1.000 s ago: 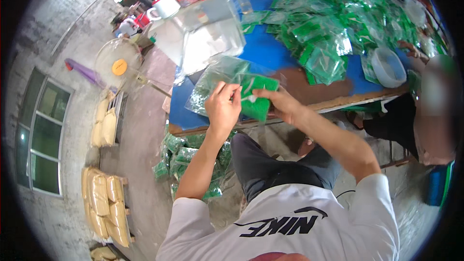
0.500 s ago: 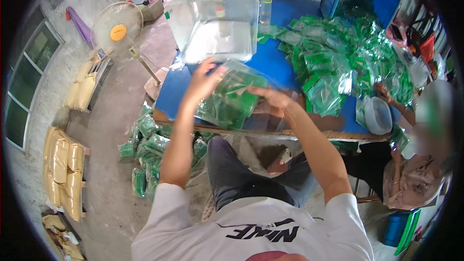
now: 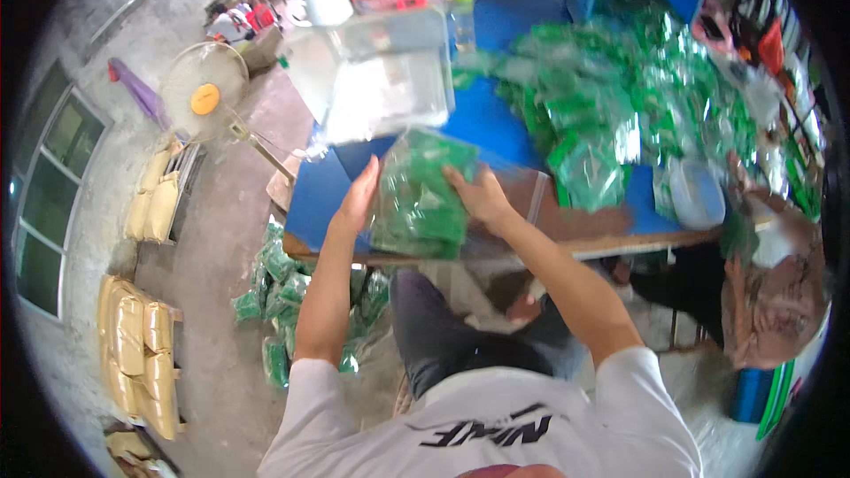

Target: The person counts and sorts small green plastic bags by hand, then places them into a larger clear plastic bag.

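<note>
A clear plastic bag filled with green packets is held upright between my two hands over the table's front edge. My left hand is against the bag's left side, its fingers close together and partly hidden. At the upper right side, my right hand grips the bag, thumb and fingers closed on the plastic. Behind it stands a clear plastic bin with a bright whitish inside. A clear plastic sheet or bag lies beside my right hand, blurred, on a brown patch of the blue table.
A large heap of green packets covers the table's right side, near a white tub and a seated co-worker. Filled green bags lie on the floor left of my legs. A standing fan and tan sacks are farther left.
The bag has turned more upright, its green contents now compact. My left hand has moved from its top down to its left side. The view has shifted slightly.
</note>
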The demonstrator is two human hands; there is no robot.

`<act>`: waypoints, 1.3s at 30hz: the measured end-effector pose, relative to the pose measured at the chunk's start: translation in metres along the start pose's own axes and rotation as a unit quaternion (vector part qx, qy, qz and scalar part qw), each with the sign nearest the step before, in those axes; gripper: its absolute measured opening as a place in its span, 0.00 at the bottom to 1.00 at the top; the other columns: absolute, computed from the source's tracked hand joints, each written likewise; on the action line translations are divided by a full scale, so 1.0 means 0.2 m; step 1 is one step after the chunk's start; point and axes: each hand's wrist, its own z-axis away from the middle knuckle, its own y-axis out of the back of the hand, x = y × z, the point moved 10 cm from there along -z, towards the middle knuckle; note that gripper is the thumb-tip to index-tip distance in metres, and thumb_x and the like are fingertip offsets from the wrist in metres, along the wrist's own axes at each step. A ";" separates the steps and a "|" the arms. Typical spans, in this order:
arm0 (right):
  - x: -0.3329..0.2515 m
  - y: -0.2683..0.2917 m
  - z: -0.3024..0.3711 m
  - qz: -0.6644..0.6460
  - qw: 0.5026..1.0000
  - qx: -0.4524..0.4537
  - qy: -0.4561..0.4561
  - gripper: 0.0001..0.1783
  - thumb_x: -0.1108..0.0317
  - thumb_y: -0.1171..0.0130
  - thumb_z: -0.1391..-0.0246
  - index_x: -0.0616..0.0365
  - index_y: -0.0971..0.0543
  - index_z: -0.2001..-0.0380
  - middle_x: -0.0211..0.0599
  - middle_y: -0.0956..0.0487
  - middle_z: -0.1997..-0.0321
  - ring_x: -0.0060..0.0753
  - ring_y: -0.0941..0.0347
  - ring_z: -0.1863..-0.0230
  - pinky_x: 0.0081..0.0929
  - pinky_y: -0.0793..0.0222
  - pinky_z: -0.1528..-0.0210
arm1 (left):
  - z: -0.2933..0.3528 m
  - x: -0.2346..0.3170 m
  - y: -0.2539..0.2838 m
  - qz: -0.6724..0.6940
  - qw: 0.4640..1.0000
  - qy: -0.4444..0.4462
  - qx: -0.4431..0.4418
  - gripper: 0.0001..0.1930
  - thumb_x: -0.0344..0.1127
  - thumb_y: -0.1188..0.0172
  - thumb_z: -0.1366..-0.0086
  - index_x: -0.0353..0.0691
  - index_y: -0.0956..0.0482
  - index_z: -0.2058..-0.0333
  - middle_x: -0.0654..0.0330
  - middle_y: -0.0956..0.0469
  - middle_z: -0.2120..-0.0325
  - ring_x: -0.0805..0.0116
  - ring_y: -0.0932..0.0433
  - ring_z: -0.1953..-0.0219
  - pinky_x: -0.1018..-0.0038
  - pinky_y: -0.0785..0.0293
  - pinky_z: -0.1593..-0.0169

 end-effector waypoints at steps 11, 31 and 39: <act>-0.10 0.05 0.18 0.146 0.981 0.077 0.103 0.46 0.63 0.43 0.36 0.67 0.59 0.29 0.60 0.23 0.46 0.44 0.18 0.60 0.38 0.18 0.62 | 0.02 0.10 -0.27 0.035 0.995 0.022 -0.093 0.39 0.59 0.58 0.26 0.43 0.56 0.27 0.56 0.52 0.27 0.61 0.52 0.27 0.65 0.55 0.27; -0.07 -0.07 0.78 0.109 0.958 -0.042 0.261 0.17 0.73 0.37 0.48 0.60 0.23 0.53 0.49 0.20 0.59 0.55 0.23 0.54 0.44 0.25 0.55 | 0.16 0.39 -0.83 -0.582 0.740 -0.266 -0.206 0.27 0.52 0.62 0.23 0.42 0.28 0.38 0.56 0.39 0.31 0.58 0.47 0.28 0.55 0.55 0.27; -0.17 -0.24 0.80 0.219 0.899 -0.035 0.378 0.09 0.73 0.37 0.53 0.57 0.20 0.65 0.36 0.21 0.60 0.44 0.27 0.57 0.38 0.30 0.51 | 0.94 -0.08 -0.30 -0.165 0.926 -0.241 0.241 0.36 0.48 0.47 0.28 0.37 0.49 0.31 0.50 0.42 0.34 0.61 0.35 0.37 0.62 0.39 0.34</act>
